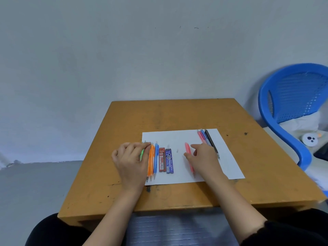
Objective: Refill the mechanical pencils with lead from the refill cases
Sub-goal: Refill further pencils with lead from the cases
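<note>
Left hand [131, 158] curled over the green pencil [142, 153], grip unclear; right hand [204, 157] relaxed, thumb touching the pink pencil [187, 149].

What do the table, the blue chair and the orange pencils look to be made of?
Tan square table: probably painted wood or laminate, matte, with dark scuffs. Blue armchair with a perforated back: moulded plastic, glossy highlights along the rim. Orange mechanical pencils: likely plastic, smooth, bright uniform colour.
</note>
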`<state>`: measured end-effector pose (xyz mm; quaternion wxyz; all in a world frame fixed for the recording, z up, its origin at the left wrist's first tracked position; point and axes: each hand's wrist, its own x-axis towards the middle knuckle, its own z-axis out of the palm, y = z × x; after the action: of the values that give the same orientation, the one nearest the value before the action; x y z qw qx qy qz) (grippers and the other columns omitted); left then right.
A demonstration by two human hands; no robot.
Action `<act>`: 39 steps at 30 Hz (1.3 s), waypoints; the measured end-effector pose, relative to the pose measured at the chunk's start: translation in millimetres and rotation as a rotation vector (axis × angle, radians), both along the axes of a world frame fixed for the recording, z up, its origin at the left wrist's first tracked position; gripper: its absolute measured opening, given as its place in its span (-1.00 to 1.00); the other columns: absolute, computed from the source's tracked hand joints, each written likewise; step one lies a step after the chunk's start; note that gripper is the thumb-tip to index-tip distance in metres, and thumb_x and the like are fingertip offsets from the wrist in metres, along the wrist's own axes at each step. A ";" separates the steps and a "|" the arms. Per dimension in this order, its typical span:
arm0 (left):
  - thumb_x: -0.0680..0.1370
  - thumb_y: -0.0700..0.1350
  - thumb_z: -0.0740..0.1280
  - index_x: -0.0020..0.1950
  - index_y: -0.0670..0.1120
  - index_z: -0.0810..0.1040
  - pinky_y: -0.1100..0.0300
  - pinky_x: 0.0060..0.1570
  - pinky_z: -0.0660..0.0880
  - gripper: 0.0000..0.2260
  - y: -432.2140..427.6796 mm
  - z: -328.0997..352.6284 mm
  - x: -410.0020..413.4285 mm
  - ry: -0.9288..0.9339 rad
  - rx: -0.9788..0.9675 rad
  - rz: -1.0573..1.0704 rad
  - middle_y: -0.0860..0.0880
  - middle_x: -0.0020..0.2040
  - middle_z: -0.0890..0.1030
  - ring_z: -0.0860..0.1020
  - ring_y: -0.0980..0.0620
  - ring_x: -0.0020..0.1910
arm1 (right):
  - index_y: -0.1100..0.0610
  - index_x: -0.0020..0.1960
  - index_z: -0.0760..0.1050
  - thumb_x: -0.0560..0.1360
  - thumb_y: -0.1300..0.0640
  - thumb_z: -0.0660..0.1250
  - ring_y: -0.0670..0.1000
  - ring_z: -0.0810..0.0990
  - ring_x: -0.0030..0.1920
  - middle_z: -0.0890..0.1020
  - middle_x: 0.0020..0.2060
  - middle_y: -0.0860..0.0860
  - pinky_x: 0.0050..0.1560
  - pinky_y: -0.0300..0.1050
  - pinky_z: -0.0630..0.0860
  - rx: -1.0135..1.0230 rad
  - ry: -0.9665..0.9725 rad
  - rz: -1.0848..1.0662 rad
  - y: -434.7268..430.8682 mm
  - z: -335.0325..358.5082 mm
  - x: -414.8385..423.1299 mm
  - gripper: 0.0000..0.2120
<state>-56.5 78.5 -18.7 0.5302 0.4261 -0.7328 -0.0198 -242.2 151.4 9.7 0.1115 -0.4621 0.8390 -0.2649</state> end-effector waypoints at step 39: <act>0.49 -0.03 0.36 -0.13 0.05 0.70 0.01 0.09 0.17 -0.89 0.1 -2.9 -27.9 -0.072 -0.181 0.083 0.07 -0.16 0.63 0.46 0.03 0.02 | 0.22 0.12 0.61 0.53 0.13 0.21 0.00 0.52 -0.08 0.60 -0.12 0.09 -0.07 -0.25 0.48 -0.697 0.285 0.309 -17.6 -34.0 -16.4 -0.71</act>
<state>-84.4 78.6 -21.6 0.5403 0.4068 -0.7319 0.0835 -258.5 133.8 -24.3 -0.1310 -0.6248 0.6267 -0.4469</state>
